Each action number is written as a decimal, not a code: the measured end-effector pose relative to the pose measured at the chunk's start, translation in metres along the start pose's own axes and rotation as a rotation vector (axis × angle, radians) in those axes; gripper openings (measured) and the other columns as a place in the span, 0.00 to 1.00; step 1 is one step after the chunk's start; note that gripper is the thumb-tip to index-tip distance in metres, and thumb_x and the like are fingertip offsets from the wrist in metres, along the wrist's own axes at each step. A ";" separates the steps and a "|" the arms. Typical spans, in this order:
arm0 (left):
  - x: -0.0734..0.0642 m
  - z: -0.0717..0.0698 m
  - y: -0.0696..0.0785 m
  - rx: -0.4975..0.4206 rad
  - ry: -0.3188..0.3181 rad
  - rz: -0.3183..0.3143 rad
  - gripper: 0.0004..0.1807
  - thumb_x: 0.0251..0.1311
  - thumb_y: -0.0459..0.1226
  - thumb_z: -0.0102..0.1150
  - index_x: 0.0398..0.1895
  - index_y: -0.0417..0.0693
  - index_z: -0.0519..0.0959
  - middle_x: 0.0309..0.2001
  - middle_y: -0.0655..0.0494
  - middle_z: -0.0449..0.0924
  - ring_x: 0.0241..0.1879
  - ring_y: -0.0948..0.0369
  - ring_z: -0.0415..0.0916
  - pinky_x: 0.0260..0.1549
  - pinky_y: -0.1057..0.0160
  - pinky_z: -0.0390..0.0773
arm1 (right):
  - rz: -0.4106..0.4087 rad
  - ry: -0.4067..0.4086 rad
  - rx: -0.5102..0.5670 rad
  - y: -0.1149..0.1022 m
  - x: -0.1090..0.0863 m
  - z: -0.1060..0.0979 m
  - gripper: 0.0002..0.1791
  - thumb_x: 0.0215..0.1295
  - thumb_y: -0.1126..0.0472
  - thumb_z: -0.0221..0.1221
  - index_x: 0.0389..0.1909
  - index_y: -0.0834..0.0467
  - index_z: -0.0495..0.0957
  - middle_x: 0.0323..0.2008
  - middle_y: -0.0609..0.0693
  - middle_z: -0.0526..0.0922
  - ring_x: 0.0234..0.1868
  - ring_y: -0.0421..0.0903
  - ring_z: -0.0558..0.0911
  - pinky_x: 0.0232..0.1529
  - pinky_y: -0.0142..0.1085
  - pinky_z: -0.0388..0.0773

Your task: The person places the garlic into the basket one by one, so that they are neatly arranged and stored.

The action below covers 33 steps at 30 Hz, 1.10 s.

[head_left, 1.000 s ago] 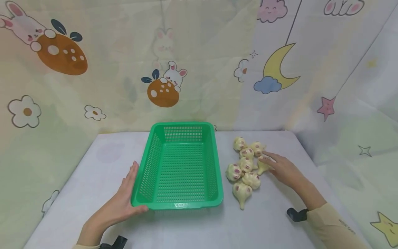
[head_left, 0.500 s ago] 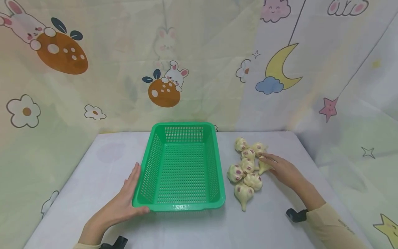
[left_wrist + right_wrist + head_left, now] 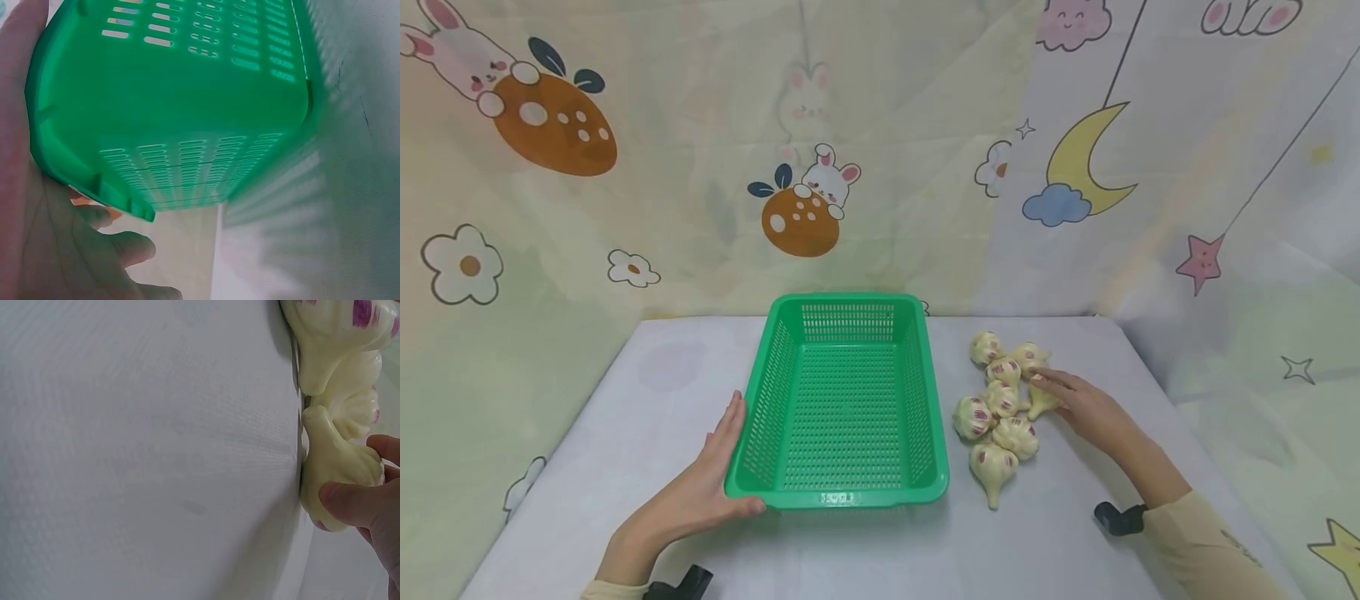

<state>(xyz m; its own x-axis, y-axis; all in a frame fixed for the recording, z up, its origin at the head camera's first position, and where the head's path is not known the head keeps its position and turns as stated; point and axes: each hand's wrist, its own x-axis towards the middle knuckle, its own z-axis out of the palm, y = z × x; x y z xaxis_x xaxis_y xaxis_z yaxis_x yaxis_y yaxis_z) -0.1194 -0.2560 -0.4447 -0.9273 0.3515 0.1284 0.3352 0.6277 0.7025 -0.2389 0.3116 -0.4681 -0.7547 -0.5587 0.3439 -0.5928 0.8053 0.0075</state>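
In the head view, a green plastic basket (image 3: 842, 500) stands mid-table. My left hand (image 3: 700, 483) rests against its front left corner, fingers straight along the side and thumb at the front rim. The left wrist view shows the basket's slotted outer wall (image 3: 187, 106) beside the palm (image 3: 56, 237). Several whitish garlic bulbs with purple marks, one of them a front bulb (image 3: 993, 468), lie in a cluster right of the basket. At the cluster's right side, my right hand (image 3: 1093, 417) pinches a garlic bulb (image 3: 337, 462) between thumb and fingers; it lies on the table.
A white cloth covers the table (image 3: 857, 554). Behind it and at both sides hangs a patterned curtain (image 3: 895, 125) with cartoon rabbits and stars. Black wrist mounts, such as the right mount (image 3: 1118, 518), sit at both wrists.
The fingers of my right hand have drawn slightly closer together at the garlic bulb. The head view has shifted a little; basket, left hand and other bulbs keep their places.
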 end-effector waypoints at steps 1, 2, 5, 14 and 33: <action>0.000 0.000 -0.001 -0.001 -0.001 0.005 0.70 0.39 0.57 0.71 0.76 0.56 0.30 0.76 0.56 0.21 0.75 0.42 0.28 0.64 0.30 0.36 | 0.000 0.003 0.007 0.000 0.000 0.000 0.35 0.41 0.74 0.71 0.56 0.60 0.76 0.58 0.58 0.74 0.55 0.60 0.76 0.48 0.50 0.78; -0.001 0.001 -0.001 -0.003 -0.001 0.011 0.69 0.40 0.58 0.71 0.76 0.55 0.30 0.76 0.56 0.21 0.74 0.42 0.28 0.64 0.30 0.36 | 0.000 0.005 0.010 0.001 0.000 0.001 0.35 0.41 0.75 0.71 0.56 0.60 0.76 0.58 0.58 0.74 0.55 0.60 0.76 0.48 0.50 0.78; 0.002 0.002 -0.002 -0.002 -0.013 0.024 0.68 0.42 0.60 0.69 0.76 0.54 0.30 0.76 0.56 0.21 0.74 0.40 0.29 0.64 0.29 0.36 | 0.017 0.015 0.017 0.003 -0.005 0.001 0.34 0.41 0.76 0.70 0.55 0.61 0.76 0.58 0.59 0.75 0.55 0.60 0.76 0.48 0.50 0.77; -0.009 0.001 0.000 -0.002 0.008 0.017 0.68 0.45 0.57 0.68 0.75 0.56 0.27 0.76 0.55 0.20 0.75 0.52 0.24 0.64 0.31 0.30 | 0.061 -0.036 0.037 0.000 0.006 0.002 0.30 0.49 0.73 0.67 0.57 0.59 0.75 0.60 0.58 0.74 0.57 0.59 0.75 0.52 0.51 0.76; -0.002 0.002 0.012 0.081 -0.022 -0.071 0.70 0.42 0.55 0.70 0.75 0.52 0.26 0.76 0.50 0.22 0.73 0.38 0.32 0.62 0.27 0.35 | 0.071 0.028 0.052 0.009 -0.001 -0.012 0.29 0.43 0.71 0.71 0.51 0.63 0.78 0.53 0.61 0.79 0.49 0.61 0.80 0.48 0.52 0.77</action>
<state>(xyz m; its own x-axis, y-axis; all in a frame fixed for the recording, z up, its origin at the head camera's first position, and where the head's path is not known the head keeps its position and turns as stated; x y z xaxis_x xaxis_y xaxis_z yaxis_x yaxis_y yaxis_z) -0.1131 -0.2485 -0.4379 -0.9456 0.3188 0.0645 0.2822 0.7053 0.6503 -0.2405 0.3212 -0.4573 -0.7876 -0.4941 0.3682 -0.5523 0.8310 -0.0661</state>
